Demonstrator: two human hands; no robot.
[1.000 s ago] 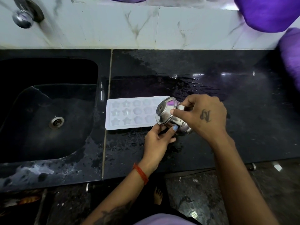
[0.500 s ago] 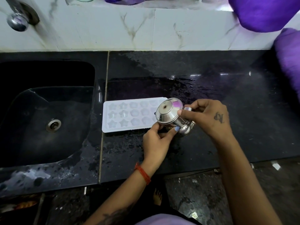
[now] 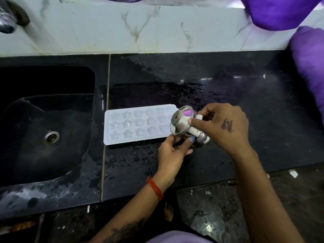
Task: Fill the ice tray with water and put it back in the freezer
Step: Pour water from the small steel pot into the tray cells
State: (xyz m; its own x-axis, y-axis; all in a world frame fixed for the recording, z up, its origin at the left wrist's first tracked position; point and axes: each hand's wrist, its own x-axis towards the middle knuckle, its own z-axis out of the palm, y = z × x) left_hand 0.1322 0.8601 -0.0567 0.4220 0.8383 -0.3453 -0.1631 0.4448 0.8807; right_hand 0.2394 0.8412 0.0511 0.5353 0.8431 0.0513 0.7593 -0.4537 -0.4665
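A white ice tray [image 3: 136,124] with star-shaped cells lies flat on the wet black counter [image 3: 201,81], just right of the sink. Over its right end I hold a small steel pot [image 3: 182,122], tipped on its side with its mouth toward the tray. My left hand [image 3: 172,151] grips the pot from below, thumb on its neck. My right hand [image 3: 222,125] grips it from the right and above. The tray's right end is hidden behind the pot.
A black sink [image 3: 45,123] with a steel drain [image 3: 51,137] fills the left side. A steel tap [image 3: 8,21] sticks out of the white marble wall at top left. Purple cloth [image 3: 280,11] hangs at top right. The counter's front edge runs below my wrists.
Both hands and the pot stay over the tray's right end; the pot's tilt is almost unchanged. The camera has shifted slightly.
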